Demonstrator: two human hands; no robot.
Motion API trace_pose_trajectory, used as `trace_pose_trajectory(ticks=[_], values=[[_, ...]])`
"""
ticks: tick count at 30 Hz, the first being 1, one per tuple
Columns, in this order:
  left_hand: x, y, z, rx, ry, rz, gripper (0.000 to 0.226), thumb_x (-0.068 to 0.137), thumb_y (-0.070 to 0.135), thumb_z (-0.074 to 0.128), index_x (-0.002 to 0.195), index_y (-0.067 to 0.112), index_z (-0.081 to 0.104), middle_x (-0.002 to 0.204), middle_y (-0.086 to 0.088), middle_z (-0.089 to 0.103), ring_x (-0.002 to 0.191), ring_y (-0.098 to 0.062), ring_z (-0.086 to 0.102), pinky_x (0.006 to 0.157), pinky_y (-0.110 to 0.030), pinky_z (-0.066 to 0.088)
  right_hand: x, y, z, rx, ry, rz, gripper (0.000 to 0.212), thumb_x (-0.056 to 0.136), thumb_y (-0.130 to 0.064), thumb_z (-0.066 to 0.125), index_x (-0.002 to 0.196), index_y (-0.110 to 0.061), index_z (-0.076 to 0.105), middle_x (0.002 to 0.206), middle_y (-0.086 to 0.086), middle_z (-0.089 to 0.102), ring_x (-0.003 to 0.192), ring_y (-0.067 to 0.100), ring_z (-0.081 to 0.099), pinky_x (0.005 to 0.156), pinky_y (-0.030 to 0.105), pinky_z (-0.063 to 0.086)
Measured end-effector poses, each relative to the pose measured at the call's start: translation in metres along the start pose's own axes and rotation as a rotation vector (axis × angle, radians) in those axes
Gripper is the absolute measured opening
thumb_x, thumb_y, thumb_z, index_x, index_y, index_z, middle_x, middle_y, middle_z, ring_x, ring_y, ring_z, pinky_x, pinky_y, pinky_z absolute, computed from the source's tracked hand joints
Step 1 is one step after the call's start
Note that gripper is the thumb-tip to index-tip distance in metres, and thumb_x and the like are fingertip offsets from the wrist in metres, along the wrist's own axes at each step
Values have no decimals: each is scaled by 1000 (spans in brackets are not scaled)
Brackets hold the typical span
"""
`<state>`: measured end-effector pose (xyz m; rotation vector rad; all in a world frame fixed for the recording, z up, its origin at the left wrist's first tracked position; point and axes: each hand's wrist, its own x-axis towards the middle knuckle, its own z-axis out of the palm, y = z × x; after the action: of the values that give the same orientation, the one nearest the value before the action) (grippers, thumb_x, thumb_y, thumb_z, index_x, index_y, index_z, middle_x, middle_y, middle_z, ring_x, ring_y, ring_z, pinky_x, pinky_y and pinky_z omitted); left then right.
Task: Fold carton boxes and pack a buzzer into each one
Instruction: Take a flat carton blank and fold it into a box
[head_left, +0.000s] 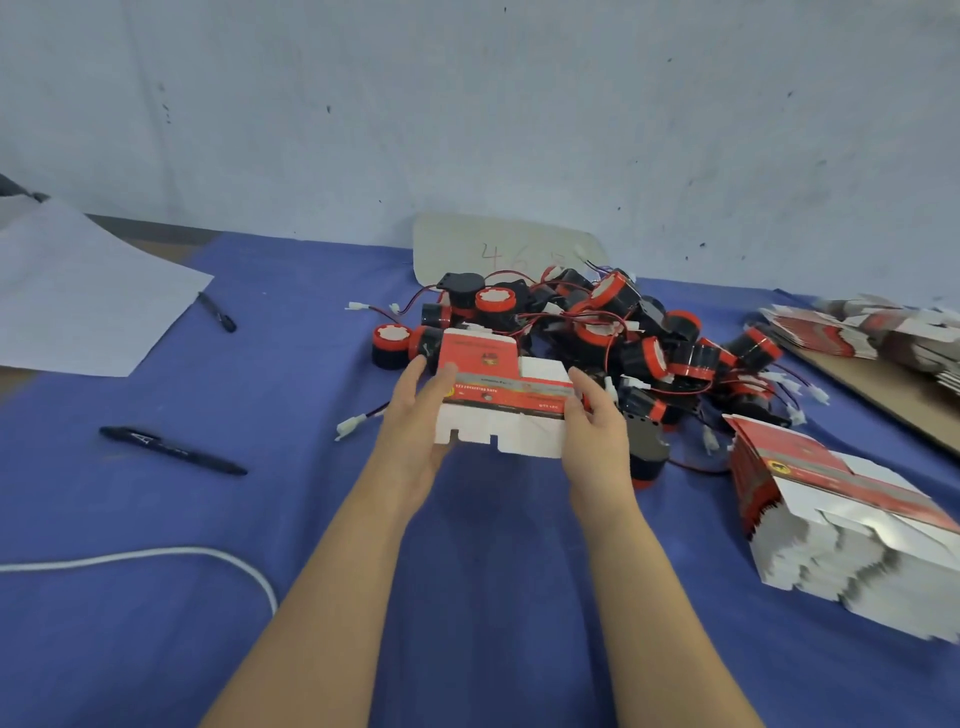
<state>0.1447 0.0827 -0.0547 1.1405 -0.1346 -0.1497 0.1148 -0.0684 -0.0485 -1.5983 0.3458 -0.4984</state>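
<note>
A flat red-and-white carton blank hangs above the blue cloth in the middle of the view. My left hand grips its left edge, thumb across the printed front. My right hand grips its right edge the same way. Behind the carton lies a heap of black-and-red buzzers with red and black wires and white plugs. A thick stack of flat cartons lies at the right. More flat cartons are spread on a brown board at the far right.
The table wears a blue cloth. Two black pens lie at the left beside a white paper sheet. A white cable curves across the near left. A pale card leans on the wall.
</note>
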Motion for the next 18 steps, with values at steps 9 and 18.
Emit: trace_pose_trajectory(ticks=[9,18], values=[[-6,-14,10,205,-8,6,29,91,5,49,118,13,56,107,-2,72,98,-14,70,96,-39,52,-10,-3,9,-104,-200,-95,22,98,-15,46,99,-22,67,104,24,64,82,37,56,78,45,51],[-5,-8,6,58,-273,52,57,76,4,47,133,9,45,123,-9,65,116,-23,61,95,-34,52,-9,-1,8,-143,-247,-47,36,97,-19,50,133,-18,52,114,-6,60,102,11,57,91,29,50]])
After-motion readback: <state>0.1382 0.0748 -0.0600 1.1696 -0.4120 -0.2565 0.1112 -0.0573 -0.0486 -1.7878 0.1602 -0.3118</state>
